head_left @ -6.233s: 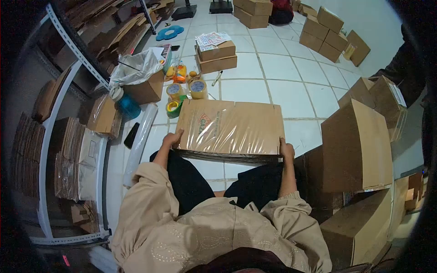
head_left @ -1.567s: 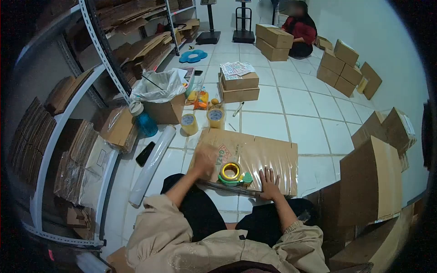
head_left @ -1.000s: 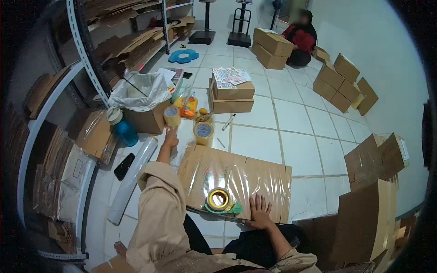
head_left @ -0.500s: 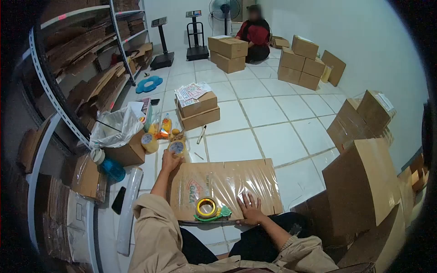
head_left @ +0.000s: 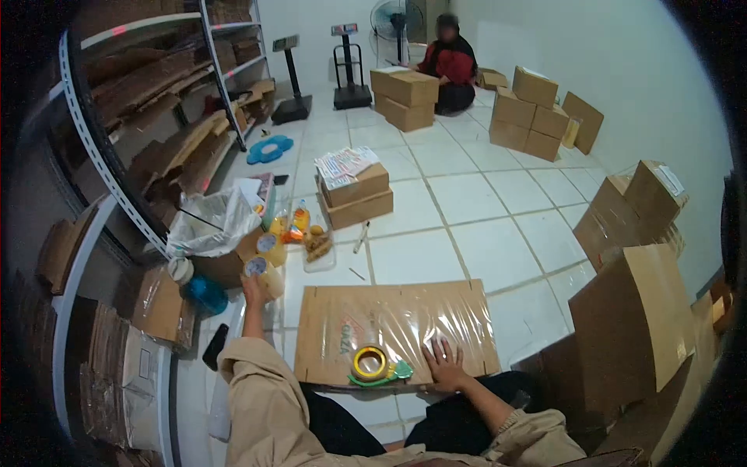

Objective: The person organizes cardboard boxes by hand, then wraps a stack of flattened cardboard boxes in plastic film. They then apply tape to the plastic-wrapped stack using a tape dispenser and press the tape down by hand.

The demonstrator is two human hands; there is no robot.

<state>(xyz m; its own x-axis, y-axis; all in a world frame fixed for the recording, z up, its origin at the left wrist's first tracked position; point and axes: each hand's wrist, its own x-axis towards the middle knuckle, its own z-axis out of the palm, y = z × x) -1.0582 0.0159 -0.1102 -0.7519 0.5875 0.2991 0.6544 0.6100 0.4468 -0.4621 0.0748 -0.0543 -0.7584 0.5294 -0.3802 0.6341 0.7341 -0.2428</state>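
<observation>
A flat, folded cardboard box [head_left: 397, 311] under clear plastic wrap lies on the floor before me, with red and green print on it. My right hand [head_left: 445, 366] rests flat on its right part, fingers spread. Left of the cardboard, my left hand [head_left: 254, 294] grips a wide roll of packing tape [head_left: 268, 282] on the floor; part of the grip is hidden. A second tape roll [head_left: 272, 251] stands just behind it. On the cardboard's near edge sits a yellow-cored roll of tape [head_left: 369, 363] with a green piece [head_left: 401, 370] beside it.
A lined box [head_left: 214, 268] and blue bottle [head_left: 204, 292] stand at left near shelves [head_left: 140, 117]. A snack tray [head_left: 317, 253], marker [head_left: 362, 237] and stacked boxes [head_left: 358, 206] lie ahead. Open cartons [head_left: 622, 327] flank my right. A person [head_left: 451, 66] sits far off.
My left hand has carried the packing tape roll left from beside the cardboard's top corner to the other roll. My right hand stays on the cardboard. The view has shifted slightly.
</observation>
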